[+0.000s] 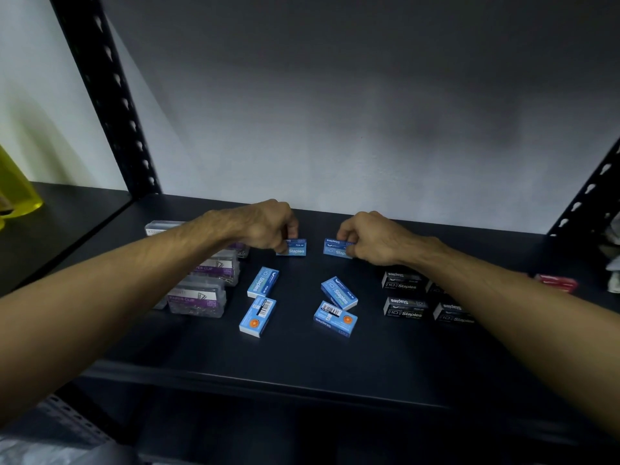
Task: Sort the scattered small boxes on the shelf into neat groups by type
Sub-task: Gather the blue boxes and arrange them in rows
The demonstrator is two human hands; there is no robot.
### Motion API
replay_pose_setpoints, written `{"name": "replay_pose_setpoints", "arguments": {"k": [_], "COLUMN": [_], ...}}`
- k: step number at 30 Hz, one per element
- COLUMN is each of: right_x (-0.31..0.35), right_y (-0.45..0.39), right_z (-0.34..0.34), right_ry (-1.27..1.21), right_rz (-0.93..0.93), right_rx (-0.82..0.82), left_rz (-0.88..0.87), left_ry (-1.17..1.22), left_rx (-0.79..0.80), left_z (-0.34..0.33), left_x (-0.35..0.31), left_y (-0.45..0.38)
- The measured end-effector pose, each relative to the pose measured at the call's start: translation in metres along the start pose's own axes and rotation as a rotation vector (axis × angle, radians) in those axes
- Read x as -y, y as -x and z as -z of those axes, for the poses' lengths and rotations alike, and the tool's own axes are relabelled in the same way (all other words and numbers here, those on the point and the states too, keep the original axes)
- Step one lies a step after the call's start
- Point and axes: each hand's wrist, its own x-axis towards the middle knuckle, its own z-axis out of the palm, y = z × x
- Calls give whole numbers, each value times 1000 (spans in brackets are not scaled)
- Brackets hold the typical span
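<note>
I see both hands out over the dark shelf [302,357], each on a blue staples box near the back. Left hand [268,226] has fingers curled around the left blue staples box [295,248], pinching it. Right hand [365,236] grips the right blue staples box [333,247] the same way. The two held boxes sit apart, gap between them.

Four more blue staples boxes lie loose closer to the front edge: two left of centre [263,282] [257,316], two right of centre [339,293] [335,318], all at odd angles; the front pair show barcodes.

Clear paper clip boxes with purple labels [201,298] are bunched at left, partly under my left forearm. Black staples boxes [404,307] are grouped at right in rows, some hidden by the right forearm. A red box [557,283] sits far right; probably another staples pack, too blurred to read.
</note>
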Motion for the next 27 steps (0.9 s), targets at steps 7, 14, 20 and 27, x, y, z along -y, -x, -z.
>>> {"name": "replay_pose_setpoints", "arguments": {"k": [7, 14, 20, 27], "right_x": [2, 1, 2, 6], "right_y": [6, 7, 7, 18], "right_z": [-1, -2, -3, 4], "right_ry": [-4, -13, -16, -28], "right_rz": [24, 43, 44, 52], "right_rx": [5, 8, 2, -95], "left_rz": [-15, -21, -29, -39], "left_ry": [-13, 2, 6, 10], "left_rx": [-13, -14, -4, -87], "left_z": [-2, -3, -4, 5], "left_x": [0, 0, -1, 1], "left_y": [-5, -5, -4, 12]}}
